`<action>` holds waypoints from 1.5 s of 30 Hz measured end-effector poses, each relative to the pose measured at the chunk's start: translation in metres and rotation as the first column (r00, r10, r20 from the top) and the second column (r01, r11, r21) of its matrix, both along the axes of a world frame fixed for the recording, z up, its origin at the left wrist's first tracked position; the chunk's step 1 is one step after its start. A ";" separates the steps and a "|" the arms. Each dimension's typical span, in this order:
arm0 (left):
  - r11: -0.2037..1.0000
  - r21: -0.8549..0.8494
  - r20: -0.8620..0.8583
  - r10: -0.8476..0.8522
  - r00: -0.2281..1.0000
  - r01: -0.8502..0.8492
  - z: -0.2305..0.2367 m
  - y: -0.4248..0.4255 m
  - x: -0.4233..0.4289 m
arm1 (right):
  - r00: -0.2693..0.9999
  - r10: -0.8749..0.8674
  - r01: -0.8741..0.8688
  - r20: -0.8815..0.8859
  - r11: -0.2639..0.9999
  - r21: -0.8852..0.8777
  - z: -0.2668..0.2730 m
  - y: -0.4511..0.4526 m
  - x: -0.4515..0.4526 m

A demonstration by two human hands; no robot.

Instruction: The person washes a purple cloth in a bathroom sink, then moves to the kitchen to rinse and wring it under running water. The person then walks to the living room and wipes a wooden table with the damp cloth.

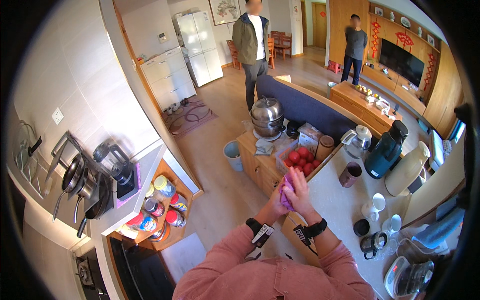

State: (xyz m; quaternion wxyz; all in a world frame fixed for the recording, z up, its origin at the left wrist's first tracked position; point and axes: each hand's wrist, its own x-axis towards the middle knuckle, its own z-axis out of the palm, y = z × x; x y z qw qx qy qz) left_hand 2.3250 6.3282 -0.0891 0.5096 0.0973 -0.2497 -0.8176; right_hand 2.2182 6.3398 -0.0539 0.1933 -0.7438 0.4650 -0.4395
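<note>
A crumpled purple cloth point(286, 195) is pressed between my two hands, in front of my chest. My left hand point(276, 202) grips it from the left side. The palm of my right hand point(299, 191) lies against the cloth, with its fingers stretched upward. Just beyond my fingertips sits a plastic basket point(282, 159) of red round fruit point(302, 157) on a wooden cabinet point(249, 150). Both wrists carry black straps with small devices.
The counter point(326, 210) at right holds a brown cup point(350, 174), a dark green thermos point(386, 150), a cream thermos point(407, 168), white mugs and a glass pot. A steamer pot point(267, 116) stands on the cabinet. Pans and a blender point(116, 161) are at left. Two people stand beyond.
</note>
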 end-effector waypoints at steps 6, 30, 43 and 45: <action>0.907 -0.132 -0.576 -0.399 0.714 0.401 0.007 -0.032 0.005 | -0.020 -0.245 -0.874 0.969 0.476 0.102 0.004 -0.028 0.013; 0.617 0.127 -0.090 -0.772 0.629 0.776 -0.028 -0.104 0.068 | 0.352 -0.686 0.438 0.637 0.722 0.535 -0.065 -0.075 0.063; 0.755 0.522 0.122 -0.526 0.841 0.397 -0.082 -0.100 0.038 | 0.802 -0.291 0.017 0.521 0.884 0.467 -0.033 -0.066 0.081; 0.772 0.505 0.108 -0.501 0.859 0.387 -0.072 -0.093 0.029 | 0.639 -0.348 -0.083 0.686 0.855 0.511 -0.036 -0.069 0.066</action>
